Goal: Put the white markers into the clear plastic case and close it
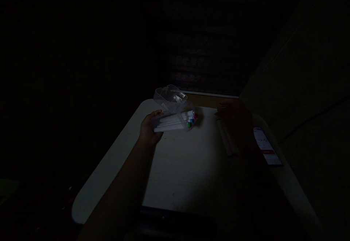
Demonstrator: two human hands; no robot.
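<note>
My left hand (pixel 149 129) is closed around the left end of a clear plastic marker case (pixel 164 115), held tilted above the table. Its transparent lid (pixel 171 95) stands raised at the back. Several white markers (pixel 172 121) lie inside, with green, blue, purple and red ends pointing right. On the right, my right hand (pixel 236 119) is in deep shadow, its fingers loosely bent and pointing left. Nothing shows between them. Just below that hand, white markers (pixel 226 139) lie side by side on the table, partly hidden by the hand and its shadow.
A pale table (pixel 180 171) with rounded corners carries everything. At its right side lies a phone (pixel 267 146) with a lit screen. A dark object (pixel 175 221) sits along the near edge. A wall rises on the right, and the surroundings are very dark.
</note>
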